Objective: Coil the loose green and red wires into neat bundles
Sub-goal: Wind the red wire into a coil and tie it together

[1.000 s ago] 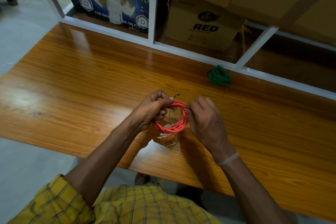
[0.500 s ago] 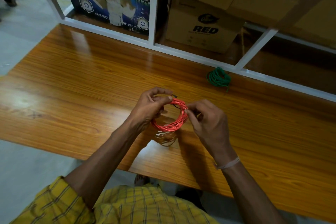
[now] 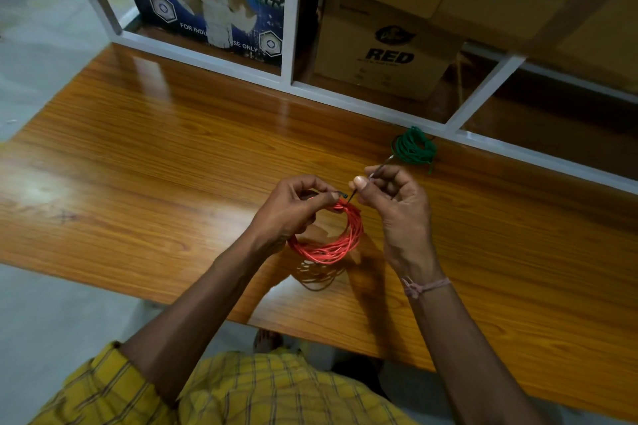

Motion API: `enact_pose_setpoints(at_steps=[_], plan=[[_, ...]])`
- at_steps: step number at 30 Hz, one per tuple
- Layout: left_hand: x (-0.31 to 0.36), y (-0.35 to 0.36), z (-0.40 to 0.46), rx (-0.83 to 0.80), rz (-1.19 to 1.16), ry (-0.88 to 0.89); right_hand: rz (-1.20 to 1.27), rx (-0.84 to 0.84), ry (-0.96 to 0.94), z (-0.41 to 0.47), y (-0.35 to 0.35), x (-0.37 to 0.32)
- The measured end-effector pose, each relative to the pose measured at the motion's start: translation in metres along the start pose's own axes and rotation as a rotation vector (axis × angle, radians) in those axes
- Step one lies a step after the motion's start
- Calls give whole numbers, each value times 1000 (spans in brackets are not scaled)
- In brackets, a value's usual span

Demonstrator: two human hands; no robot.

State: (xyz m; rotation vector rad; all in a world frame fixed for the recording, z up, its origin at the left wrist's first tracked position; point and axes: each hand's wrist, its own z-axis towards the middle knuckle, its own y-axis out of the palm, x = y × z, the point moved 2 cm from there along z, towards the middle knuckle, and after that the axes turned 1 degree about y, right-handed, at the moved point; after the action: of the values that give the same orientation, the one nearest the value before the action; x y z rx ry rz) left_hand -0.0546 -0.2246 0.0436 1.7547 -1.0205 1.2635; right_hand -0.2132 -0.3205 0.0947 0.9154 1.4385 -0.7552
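Note:
A red wire coil (image 3: 340,245) hangs above the wooden table (image 3: 155,166), held at its top left. My left hand (image 3: 293,210) grips the coil's upper part, thumb and fingers curled round the strands. My right hand (image 3: 397,207) pinches a thin dark wire end (image 3: 379,167) that runs from the coil's top up past my thumb. A green wire bundle (image 3: 413,148) lies coiled on the table at the far edge, just beyond my right hand and apart from it.
A white shelf frame (image 3: 290,28) borders the table's far edge. Behind it stand a blue adhesive tape box (image 3: 207,0) and a brown cardboard box marked RED (image 3: 386,52). Grey floor lies to the left and below the near table edge.
My right hand has let go of the coil's right side and lifted, now pinching the thin wire end pulled up from the coil's top. The left hand keeps holding the coil.

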Motion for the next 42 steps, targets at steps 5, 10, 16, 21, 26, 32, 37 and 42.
enact_pose_setpoints(at_steps=[5,10,16,21,26,32,37,42], plan=[[2,2,-3,-5,20,9,39,-37,-21,0,6,-2],[3,4,-6,0,-5,-8,58,-2,-5,-1,7,-1],[2,5,-6,19,21,6,35,-7,1,-12,9,-10],[7,7,-7,34,51,54,-27,20,10,-23,8,-16],[8,6,-9,14,76,93,-148,17,-29,-31,5,-23],[9,5,-9,18,94,140,-144,69,161,-30,5,-23],[10,5,-11,13,153,187,-153,82,226,-33,3,-19],[10,8,-11,16,203,199,-155,97,259,-31,3,-14]])
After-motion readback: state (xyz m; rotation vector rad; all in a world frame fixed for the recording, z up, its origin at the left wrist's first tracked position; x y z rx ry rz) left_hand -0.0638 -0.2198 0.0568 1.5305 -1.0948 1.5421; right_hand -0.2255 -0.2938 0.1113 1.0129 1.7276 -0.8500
